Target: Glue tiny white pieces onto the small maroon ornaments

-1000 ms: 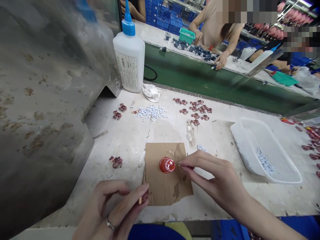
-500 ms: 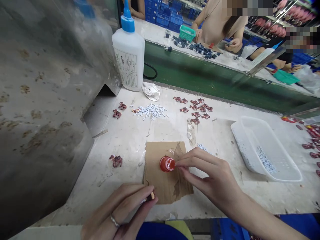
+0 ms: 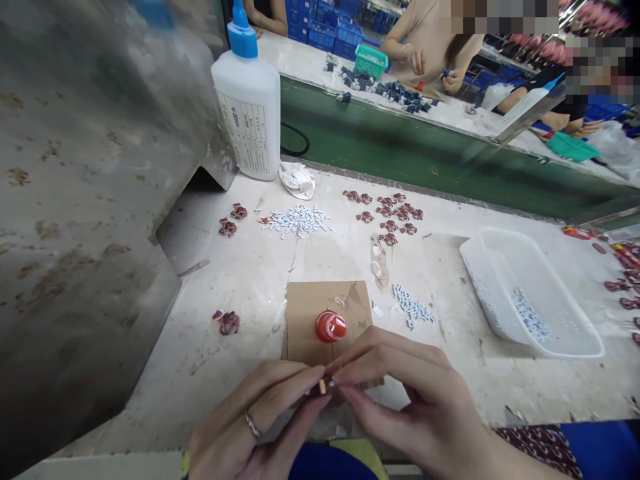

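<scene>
Between the thumb and fingers of my left hand is a small brown figurine with a tan part, mostly covered by the fingertips. My right hand meets it there, pinching a tiny pale blue-white piece against or very near the figurine; whether they touch is hidden. Just beyond both hands, a small red cup with shiny liquid stands on a cardboard piece. A loose pile of pale blue-white pieces lies past my right hand. One brown figurine lies to the left.
A glue bottle with a blue cap stands at the back left beside a crumpled white wad. More pale pieces and brown figurines lie behind. A white tray is on the right; a metal housing blocks the left.
My right hand has moved from the red cup's rim down and left to the figurine in my left hand. My left hand has shifted slightly right.
</scene>
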`<state>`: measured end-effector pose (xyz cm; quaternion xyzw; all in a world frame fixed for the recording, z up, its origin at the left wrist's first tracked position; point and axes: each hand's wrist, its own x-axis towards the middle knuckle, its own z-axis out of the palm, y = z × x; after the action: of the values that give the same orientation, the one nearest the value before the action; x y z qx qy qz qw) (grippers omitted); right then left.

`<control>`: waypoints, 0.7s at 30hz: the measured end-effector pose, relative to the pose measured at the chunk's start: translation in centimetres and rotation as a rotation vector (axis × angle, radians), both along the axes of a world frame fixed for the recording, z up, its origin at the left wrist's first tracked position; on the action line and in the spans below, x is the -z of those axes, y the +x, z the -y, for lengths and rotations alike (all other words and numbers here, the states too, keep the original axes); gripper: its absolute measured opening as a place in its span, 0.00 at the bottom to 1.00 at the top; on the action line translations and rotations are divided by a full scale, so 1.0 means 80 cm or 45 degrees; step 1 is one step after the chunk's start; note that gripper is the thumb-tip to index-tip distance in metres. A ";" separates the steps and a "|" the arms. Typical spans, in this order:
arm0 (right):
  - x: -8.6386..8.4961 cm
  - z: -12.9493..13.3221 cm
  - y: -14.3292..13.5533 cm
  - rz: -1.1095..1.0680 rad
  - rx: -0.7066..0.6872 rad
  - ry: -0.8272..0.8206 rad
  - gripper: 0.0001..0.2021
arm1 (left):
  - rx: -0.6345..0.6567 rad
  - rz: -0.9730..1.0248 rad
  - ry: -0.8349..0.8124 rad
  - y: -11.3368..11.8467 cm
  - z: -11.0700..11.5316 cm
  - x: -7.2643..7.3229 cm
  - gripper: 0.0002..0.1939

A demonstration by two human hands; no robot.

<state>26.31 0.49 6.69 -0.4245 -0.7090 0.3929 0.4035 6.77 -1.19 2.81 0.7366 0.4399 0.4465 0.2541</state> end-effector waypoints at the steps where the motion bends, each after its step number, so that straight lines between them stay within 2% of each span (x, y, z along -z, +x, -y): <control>1: 0.001 0.001 0.000 0.010 -0.004 -0.005 0.08 | 0.003 -0.008 0.001 -0.001 0.000 0.001 0.14; 4: 0.004 0.006 -0.001 0.064 -0.030 0.016 0.09 | 0.002 -0.002 0.016 -0.002 0.001 0.004 0.15; 7: 0.004 0.013 0.001 0.193 -0.067 0.151 0.14 | -0.003 0.043 -0.040 0.000 0.006 0.006 0.13; 11: -0.006 0.017 0.008 0.416 -0.126 0.340 0.16 | -0.025 0.167 -0.130 0.002 0.008 0.007 0.14; 14: -0.015 0.015 0.012 0.483 -0.189 0.375 0.16 | 0.070 0.125 -0.113 0.000 0.002 0.006 0.16; 17: -0.015 0.013 0.012 0.408 -0.154 0.329 0.16 | 0.109 0.129 -0.093 0.000 -0.005 0.003 0.17; 21: -0.006 0.010 0.007 0.140 -0.026 0.093 0.16 | 0.051 0.180 -0.086 0.008 -0.004 0.000 0.18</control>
<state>26.87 -0.33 7.17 -0.4231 -0.7483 0.3468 0.3751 7.40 -0.88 2.81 0.7028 0.4209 0.4771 0.3182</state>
